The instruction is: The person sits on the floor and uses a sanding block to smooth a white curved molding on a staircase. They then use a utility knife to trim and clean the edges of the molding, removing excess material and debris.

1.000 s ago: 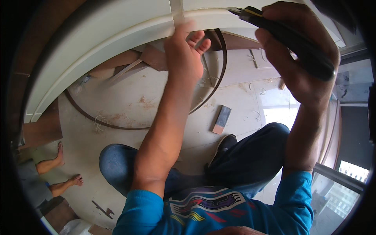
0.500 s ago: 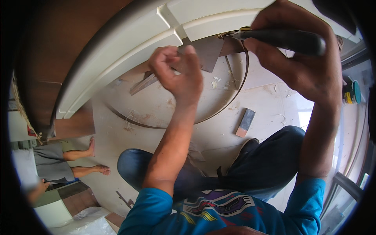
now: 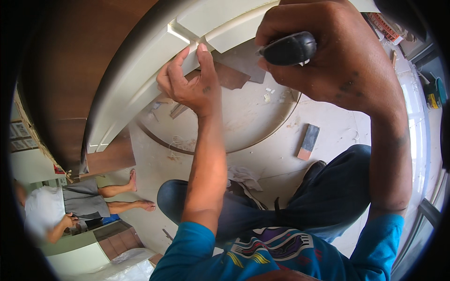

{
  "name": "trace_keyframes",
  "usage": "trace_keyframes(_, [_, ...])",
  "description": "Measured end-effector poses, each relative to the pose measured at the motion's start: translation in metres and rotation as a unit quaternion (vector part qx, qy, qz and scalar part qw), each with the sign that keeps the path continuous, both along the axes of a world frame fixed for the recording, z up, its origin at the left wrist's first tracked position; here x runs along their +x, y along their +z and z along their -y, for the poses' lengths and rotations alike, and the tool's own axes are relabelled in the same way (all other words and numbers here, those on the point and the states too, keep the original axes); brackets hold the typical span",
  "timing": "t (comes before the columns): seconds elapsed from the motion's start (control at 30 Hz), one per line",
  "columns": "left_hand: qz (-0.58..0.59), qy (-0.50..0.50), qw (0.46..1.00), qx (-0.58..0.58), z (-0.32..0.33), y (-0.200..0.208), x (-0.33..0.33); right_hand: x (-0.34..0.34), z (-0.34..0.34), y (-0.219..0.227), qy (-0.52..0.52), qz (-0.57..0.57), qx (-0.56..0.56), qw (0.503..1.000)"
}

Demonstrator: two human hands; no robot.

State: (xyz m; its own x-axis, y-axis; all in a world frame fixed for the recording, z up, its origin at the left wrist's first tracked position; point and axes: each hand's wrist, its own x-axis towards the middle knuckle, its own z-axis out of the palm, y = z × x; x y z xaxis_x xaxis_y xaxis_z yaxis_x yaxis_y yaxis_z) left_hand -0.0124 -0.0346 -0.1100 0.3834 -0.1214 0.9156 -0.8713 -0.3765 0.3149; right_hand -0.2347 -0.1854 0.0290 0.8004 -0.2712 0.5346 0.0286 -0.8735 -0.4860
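Note:
A curved cream panel (image 3: 140, 91) with molded grooves and a cross-cut gap arches across the top. My left hand (image 3: 194, 86) reaches up to its lower edge, thumb and forefinger apart, their tips touching the panel beside the gap. At the upper right, my right hand (image 3: 337, 61) is closed around a black-handled tool (image 3: 291, 48). The handle's butt end faces me; its working end is hidden, so its exact kind does not show.
A thin curved strip (image 3: 262, 141) and brown board pieces (image 3: 232, 76) lie on the pale floor among scraps. A grey-and-tan block (image 3: 309, 141) sits near my knee. Another person (image 3: 70, 201) is at left. A green-lidded tub (image 3: 437, 92) stands far right.
My left hand has risen to touch the panel beside the gap. My right hand has shifted left with the tool and turned its handle toward me. The view has shifted too.

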Motion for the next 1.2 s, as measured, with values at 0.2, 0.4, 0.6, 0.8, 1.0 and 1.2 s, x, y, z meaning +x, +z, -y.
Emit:
trace_keyframes(0.2, [-0.06, 0.016, 0.998, -0.028, 0.02, 0.004, -0.014, -0.003, -0.004, 0.01, 0.001, -0.025, 0.01, 1.0])
trace_keyframes(0.4, [-0.163, -0.054, 0.981, -0.091, -0.018, -0.005, -0.005, -0.023, 0.04, -0.024, 0.112, 0.071, -0.142, 0.981])
trace_keyframes(0.6, [-0.326, -0.05, 0.941, -0.082, -0.026, 0.001, -0.015, -0.012, -0.012, -0.118, 0.048, 0.225, 0.361, 0.904])
trace_keyframes(0.8, [-0.667, -0.071, 0.725, -0.157, -0.031, 0.027, -0.028, 0.04, -0.052, -0.159, 0.025, 0.35, 0.318, 0.881])
trace_keyframes(1.0, [-0.651, -0.14, 0.741, -0.083, -0.017, 0.053, -0.03, 0.081, -0.057, -0.159, 0.031, 0.4, 0.299, 0.866])
trace_keyframes(1.2, [-0.625, -0.176, 0.753, -0.106, -0.013, 0.035, -0.022, 0.094, -0.057, -0.155, 0.023, 0.396, 0.292, 0.87])
